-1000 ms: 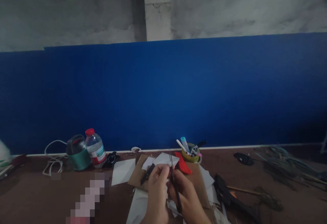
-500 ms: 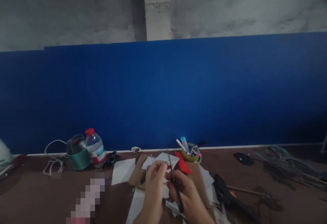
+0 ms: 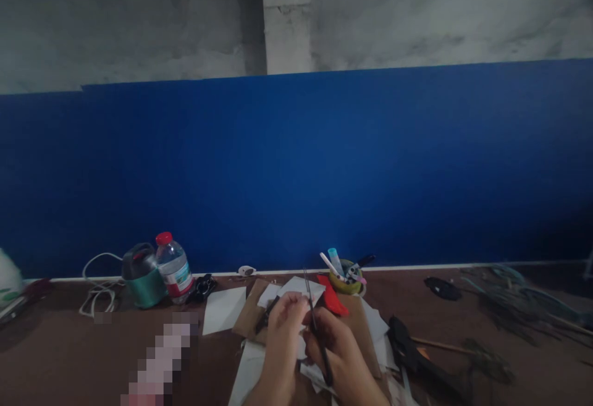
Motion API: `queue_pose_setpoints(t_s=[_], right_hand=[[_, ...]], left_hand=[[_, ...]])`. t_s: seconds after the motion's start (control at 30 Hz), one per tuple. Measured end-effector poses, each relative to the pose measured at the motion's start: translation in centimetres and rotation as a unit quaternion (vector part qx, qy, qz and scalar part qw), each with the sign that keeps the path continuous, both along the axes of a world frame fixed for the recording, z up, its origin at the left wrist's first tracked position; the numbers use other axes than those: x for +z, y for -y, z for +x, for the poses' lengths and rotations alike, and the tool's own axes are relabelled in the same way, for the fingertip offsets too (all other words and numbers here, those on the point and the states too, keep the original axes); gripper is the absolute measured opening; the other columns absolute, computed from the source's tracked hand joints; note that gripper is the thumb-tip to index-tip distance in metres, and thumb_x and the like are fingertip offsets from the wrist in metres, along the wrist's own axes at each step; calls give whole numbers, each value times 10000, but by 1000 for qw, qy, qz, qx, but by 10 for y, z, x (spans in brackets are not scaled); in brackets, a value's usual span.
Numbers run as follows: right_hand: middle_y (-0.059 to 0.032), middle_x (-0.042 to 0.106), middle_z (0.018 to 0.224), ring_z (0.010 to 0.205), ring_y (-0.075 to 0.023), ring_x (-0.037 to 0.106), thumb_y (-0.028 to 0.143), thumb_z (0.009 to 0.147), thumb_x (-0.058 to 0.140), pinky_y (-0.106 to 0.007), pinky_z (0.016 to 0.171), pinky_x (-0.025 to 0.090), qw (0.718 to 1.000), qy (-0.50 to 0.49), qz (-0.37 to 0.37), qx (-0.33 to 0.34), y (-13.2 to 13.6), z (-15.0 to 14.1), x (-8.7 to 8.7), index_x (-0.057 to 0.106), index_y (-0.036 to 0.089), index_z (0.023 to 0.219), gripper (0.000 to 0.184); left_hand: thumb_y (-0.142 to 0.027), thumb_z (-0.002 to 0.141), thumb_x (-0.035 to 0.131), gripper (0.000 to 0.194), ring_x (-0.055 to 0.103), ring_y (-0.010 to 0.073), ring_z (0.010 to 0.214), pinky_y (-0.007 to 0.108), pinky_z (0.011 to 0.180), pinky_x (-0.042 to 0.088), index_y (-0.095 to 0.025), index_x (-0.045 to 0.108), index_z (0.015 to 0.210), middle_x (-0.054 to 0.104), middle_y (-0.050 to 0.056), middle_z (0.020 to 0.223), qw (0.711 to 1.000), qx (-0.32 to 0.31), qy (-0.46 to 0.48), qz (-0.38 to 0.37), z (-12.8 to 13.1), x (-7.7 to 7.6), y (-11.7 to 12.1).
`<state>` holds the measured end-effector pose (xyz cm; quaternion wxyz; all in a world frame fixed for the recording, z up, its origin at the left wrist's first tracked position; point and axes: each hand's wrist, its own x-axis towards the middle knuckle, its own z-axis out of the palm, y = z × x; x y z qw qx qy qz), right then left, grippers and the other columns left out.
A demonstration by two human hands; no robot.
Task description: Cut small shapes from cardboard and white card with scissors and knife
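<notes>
My right hand is closed around a pair of dark-handled scissors, whose thin blades point up and away from me, slightly apart at the tips. Just left of the blades, my left hand is closed in a pinch. Its fingertips touch or nearly touch the scissors, and whatever small thing they hold is too hidden to name. Beneath both hands lie white paper pieces and a brown cardboard sheet. A red piece rests beyond my right hand.
A yellow-green cup holds several pens at the back. A black glue gun lies to the right, with tangled strands farther off. A red-capped bottle, a green container and a white cable stand at left.
My left hand has shifted slightly right, its fingertips now closer to the scissors. My right hand keeps its grip on the scissors almost unmoved.
</notes>
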<state>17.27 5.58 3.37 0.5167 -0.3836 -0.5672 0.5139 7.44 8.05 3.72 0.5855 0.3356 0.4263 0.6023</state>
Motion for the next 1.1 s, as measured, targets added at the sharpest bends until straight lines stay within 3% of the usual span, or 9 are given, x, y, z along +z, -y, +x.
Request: queue_pose_setpoints(t_s=[0.2, 0.4, 0.63, 0.93, 1.1], right_hand=[[6, 522, 715, 646, -131, 458, 330, 759, 636, -225, 590, 408, 1000, 0, 3, 2, 0, 1, 0, 555, 170, 820, 189], [10, 506, 712, 641, -124, 438, 394, 762, 629, -218, 574, 385, 1000, 3, -5, -3, -1, 1, 0, 560, 164, 829, 249], [65, 389, 613, 532, -78, 334, 389, 752, 640, -197, 494, 296, 999, 24, -19, 24, -4, 5, -6, 510, 177, 786, 251], [72, 403, 562, 499, -67, 331, 363, 733, 648, -188, 456, 271, 999, 25, -39, 2, -2, 3, -2, 486, 183, 712, 243], [77, 402, 545, 485, -63, 330, 394, 718, 656, -186, 448, 265, 999, 23, -36, -1, -4, 4, -2, 499, 178, 721, 267]], left_hand=[[-428, 571, 747, 309, 488, 115, 531, 210, 518, 364, -151, 624, 630, 527, -24, 515, 1000, -11, -2, 18, -2, 8, 1], [-463, 599, 729, 335, 451, 101, 498, 188, 433, 293, -156, 606, 651, 512, -29, 533, 999, -47, -11, -2, -5, 10, 0], [-405, 614, 735, 285, 468, 105, 501, 204, 502, 345, -163, 584, 616, 519, -29, 492, 1000, -29, -5, 9, -6, 18, 3], [-347, 667, 687, 205, 491, 119, 551, 214, 532, 365, -161, 603, 674, 561, -7, 587, 999, -37, -29, 21, -13, 20, 2], [-344, 642, 703, 213, 491, 119, 563, 224, 558, 387, -167, 585, 645, 552, -11, 605, 999, -44, 19, 24, -9, 22, 4]])
